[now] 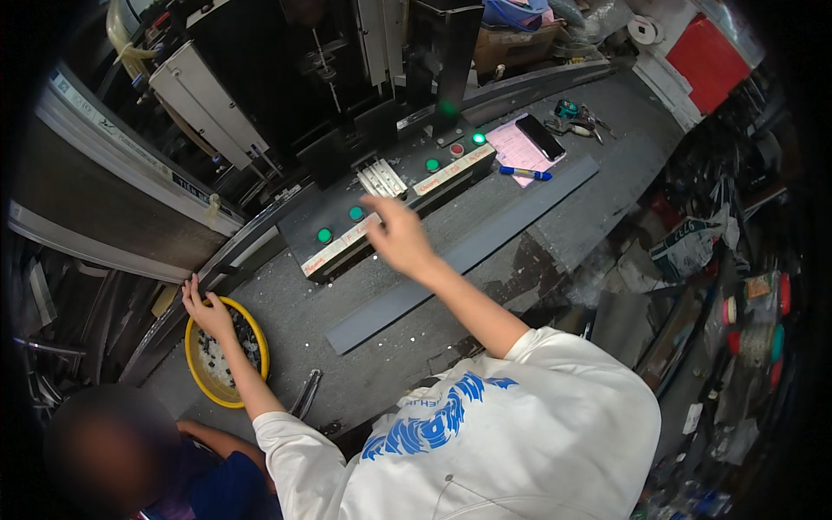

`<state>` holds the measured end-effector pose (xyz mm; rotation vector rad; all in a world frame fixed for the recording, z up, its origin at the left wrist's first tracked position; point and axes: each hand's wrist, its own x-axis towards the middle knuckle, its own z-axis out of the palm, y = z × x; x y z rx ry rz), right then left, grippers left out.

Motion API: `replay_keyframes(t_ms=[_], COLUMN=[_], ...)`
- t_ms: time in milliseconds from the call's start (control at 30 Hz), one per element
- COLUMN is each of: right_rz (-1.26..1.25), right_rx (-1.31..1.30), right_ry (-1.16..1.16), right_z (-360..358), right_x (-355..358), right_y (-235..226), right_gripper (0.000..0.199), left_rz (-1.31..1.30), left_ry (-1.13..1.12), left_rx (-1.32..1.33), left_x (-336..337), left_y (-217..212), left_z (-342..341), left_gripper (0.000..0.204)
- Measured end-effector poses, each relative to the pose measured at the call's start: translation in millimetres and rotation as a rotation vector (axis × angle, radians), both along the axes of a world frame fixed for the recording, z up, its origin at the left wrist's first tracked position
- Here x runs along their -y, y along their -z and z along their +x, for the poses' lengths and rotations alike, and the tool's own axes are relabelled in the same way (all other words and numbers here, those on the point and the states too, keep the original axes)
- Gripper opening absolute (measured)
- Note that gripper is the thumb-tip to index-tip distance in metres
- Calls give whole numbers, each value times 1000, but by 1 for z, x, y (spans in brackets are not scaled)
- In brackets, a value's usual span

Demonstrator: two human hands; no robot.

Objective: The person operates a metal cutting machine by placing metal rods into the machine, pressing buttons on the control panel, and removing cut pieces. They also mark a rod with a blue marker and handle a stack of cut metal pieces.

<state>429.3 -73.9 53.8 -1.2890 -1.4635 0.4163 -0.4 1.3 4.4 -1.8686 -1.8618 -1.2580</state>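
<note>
Right hand [400, 238] over slanted control box [394, 204]

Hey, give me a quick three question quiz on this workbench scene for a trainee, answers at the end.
1. True or false: the left hand is over the yellow bowl.
2. The right hand reaches toward: A) the control panel B) the blue pen C) the phone.
3. What colour is the paper under the phone?

Key: 1 true; 2 A; 3 pink.
</note>
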Motion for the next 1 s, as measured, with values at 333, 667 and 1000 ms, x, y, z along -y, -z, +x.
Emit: replay_keyframes(t_ms=[333, 667, 1000], right_rz=[-23, 66, 131], right_rx=[356, 608, 461], right_ry=[409, 78, 157], right_z=[315, 401, 607], right_x=[-135, -176, -196], right_y=[16, 29, 33], right_gripper=[30, 24, 30], left_rz=[-429, -48, -68], left_ry=[-304, -293, -75], left_rx=[-179, 223, 43], left_x=[21, 89, 86], left_y=[-22, -7, -34], left_z=[25, 364, 529], left_gripper=[63, 56, 44])
